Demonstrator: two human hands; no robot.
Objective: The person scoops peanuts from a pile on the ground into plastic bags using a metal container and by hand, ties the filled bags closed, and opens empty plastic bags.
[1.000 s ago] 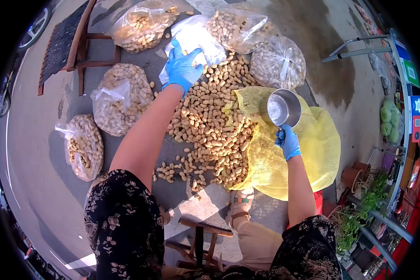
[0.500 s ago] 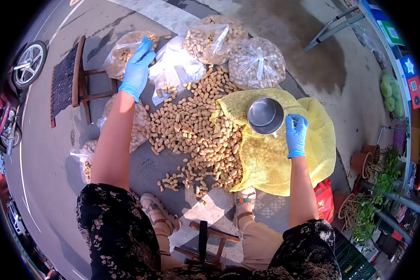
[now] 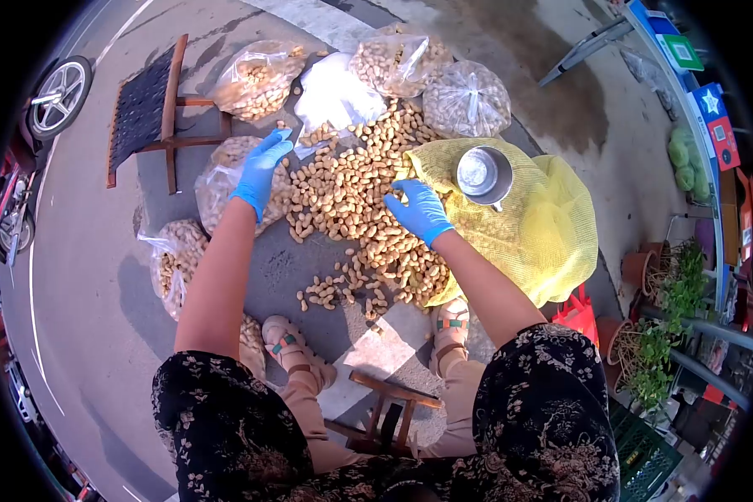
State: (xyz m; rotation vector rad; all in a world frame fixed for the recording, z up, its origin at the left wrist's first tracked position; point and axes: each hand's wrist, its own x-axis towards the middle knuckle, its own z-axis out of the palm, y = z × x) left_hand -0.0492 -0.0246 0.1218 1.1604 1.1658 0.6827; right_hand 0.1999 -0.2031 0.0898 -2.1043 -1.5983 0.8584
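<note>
A loose pile of peanuts [image 3: 351,188] lies on the ground between my feet and several filled plastic bags. My left hand [image 3: 263,171], in a blue glove, is above the pile's left edge, near a bag of peanuts [image 3: 217,186]; its fingers point up and lie close together, and nothing shows in them. My right hand [image 3: 418,209], also gloved, is over the pile's right side, fingers apart and holding nothing visible. A metal pot [image 3: 484,174] rests on the yellow mesh sack [image 3: 519,226]. A white plastic bag [image 3: 335,94] lies at the top of the pile.
More peanut bags stand around the pile, including a clear tied one [image 3: 467,100]. A dark woven chair [image 3: 146,109] is at upper left, a small wooden stool [image 3: 389,410] between my legs. Potted plants [image 3: 661,343] and a red bag [image 3: 577,316] are at right.
My right hand has left the pot, which stays on the mesh sack, and moved left over the peanuts. My left hand has come down from the upper left bag.
</note>
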